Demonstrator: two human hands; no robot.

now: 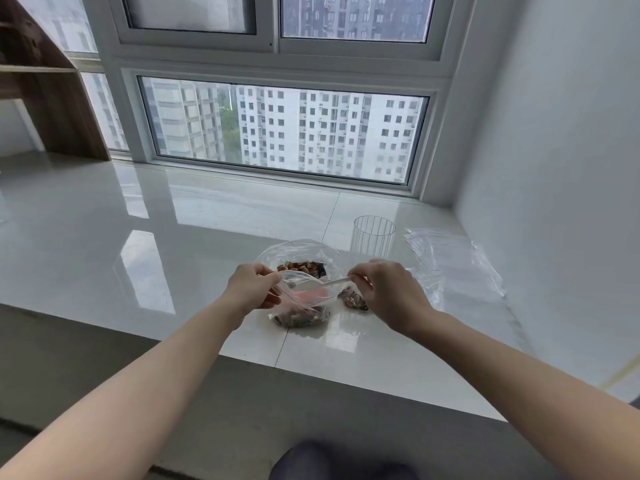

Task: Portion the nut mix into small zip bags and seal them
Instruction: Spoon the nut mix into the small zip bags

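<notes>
A small clear zip bag (304, 299) with nuts in its bottom is held just above the white sill. My left hand (251, 287) pinches the left end of its zip edge. At the right end, my right hand (384, 289) pinches the same edge, and the strip stretches between the two hands. Behind it lies a large clear bag of nut mix (301, 261), its mouth open. Another small bag of nuts (353, 299) lies on the sill, partly hidden under my right hand.
A ribbed clear glass (373, 237) stands behind my right hand. Several flat empty plastic bags (453, 261) lie to the right, near the white wall. The glossy sill (138, 237) runs far to the left; its front edge is close to my body.
</notes>
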